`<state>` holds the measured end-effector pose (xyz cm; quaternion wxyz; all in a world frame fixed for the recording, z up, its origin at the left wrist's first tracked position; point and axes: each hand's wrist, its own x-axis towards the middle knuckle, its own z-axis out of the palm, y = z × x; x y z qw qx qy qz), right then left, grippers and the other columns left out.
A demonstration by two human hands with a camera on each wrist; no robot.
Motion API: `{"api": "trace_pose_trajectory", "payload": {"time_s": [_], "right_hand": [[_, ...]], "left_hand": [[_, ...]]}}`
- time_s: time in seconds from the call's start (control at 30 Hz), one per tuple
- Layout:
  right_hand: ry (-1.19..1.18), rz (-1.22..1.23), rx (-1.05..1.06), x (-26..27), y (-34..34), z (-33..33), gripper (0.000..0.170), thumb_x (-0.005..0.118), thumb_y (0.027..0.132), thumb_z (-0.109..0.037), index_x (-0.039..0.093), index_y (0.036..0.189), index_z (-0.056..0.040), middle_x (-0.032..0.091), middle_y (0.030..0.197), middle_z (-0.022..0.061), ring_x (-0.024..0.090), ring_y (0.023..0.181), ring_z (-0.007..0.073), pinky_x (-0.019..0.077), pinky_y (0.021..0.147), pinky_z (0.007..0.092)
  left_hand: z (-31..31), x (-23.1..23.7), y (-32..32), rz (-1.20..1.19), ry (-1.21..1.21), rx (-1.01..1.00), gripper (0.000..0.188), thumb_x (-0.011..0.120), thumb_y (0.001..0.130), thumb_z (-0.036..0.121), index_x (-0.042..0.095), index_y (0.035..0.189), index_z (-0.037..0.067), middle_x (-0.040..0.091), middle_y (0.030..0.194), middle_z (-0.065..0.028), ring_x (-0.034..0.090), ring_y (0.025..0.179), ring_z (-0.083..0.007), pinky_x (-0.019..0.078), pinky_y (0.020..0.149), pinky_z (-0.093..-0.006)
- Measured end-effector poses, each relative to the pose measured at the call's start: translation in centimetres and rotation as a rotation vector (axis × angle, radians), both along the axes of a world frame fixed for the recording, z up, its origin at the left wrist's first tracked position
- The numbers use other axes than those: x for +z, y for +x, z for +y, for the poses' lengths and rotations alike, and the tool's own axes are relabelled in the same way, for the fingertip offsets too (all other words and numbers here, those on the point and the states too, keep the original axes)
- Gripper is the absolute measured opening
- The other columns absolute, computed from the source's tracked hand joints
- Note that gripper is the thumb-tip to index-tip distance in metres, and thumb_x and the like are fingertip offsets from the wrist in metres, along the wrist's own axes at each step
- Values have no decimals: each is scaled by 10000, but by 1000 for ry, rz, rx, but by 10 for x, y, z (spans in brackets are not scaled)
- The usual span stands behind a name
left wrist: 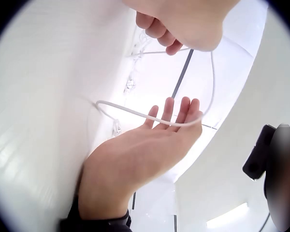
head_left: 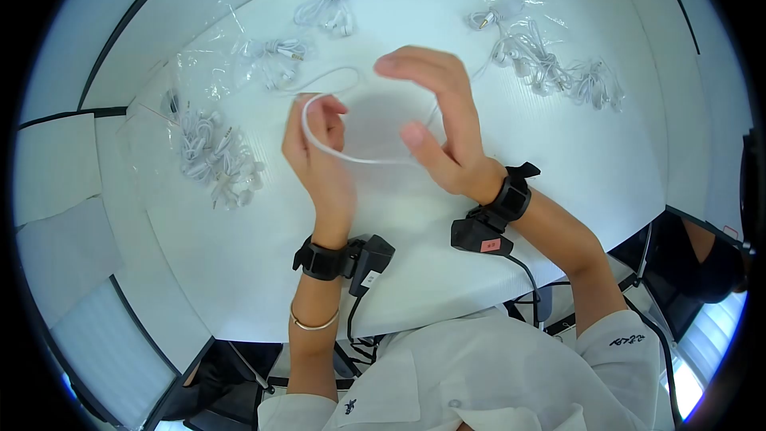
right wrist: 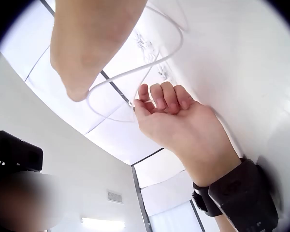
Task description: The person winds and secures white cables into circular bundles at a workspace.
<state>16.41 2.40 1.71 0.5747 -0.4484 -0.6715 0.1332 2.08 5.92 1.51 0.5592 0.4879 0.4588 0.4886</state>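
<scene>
A white earphone cable point(head_left: 359, 161) hangs in a wide loop between the two hands above the table. My left hand point(head_left: 313, 144) has its fingers curled, and in the right wrist view that left hand point(right wrist: 183, 123) pinches the cable point(right wrist: 135, 70) between thumb and fingertips. Opposite it, my right hand point(head_left: 461, 128) is spread in a C shape, thumb apart from the fingers. From the left wrist, the right hand point(left wrist: 135, 154) shows nearly straight fingers, with the cable point(left wrist: 135, 112) crossing over them. A further strand curls up behind the left fingertips.
Bundled white earphones lie on the white table point(head_left: 558, 175): a cluster point(head_left: 211, 152) at left, bundles point(head_left: 331, 9) at the back and others point(head_left: 535, 56) at right. Clear plastic bags point(head_left: 209, 68) lie beside them. Wrist cameras point(head_left: 371, 262) trail black cords.
</scene>
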Motion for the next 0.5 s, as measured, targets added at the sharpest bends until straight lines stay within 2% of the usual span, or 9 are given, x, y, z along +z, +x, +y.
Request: {"api": "trace_pose_trajectory", "payload": {"time_s": [0.1,0.27,0.37,0.43,0.47,0.5], "right_hand": [[-11,-2,146,2,0,3,403,507,873,-288,518,1190,-40,549,1183,121,508,1059,285,358,914,370],[-177,25,321,-3,-2,5,541,415,896,-409,461,1275,-25,500,1295,105,473,1157,277,305,977,382],[-91,-106,267,-4,-3,7,517,420,897,-383,463,1280,-38,521,1254,112,474,1142,269,308,966,381],[-103,-99,227,-1,-5,5,455,437,893,-351,518,1216,-41,545,1178,108,485,1074,259,317,935,371],[-109,-96,207,0,-5,3,426,445,891,-335,545,1184,-43,558,1140,105,490,1040,254,322,920,366],[-126,-81,196,1,-5,2,349,468,876,-299,568,1111,-61,561,1081,87,485,1004,243,321,901,358]], "left_hand": [[-1,2,4,146,-7,-123,352,417,961,286,517,739,31,328,598,45,273,560,-40,213,503,-214],[-1,1,5,145,-12,-168,315,423,957,264,549,807,18,353,606,37,309,585,-59,262,527,-229],[-3,-9,5,117,-27,-190,240,444,942,194,572,881,0,412,623,25,347,587,-71,298,531,-236],[-3,-10,6,186,-6,-239,209,451,932,160,572,886,-5,445,627,13,370,584,-76,316,529,-241],[-3,-11,6,260,31,-248,164,468,907,121,575,901,-4,494,624,-24,405,560,-101,340,515,-256],[-3,-14,6,254,103,-267,154,473,900,116,574,895,0,499,621,-35,412,554,-110,346,514,-259]]}}
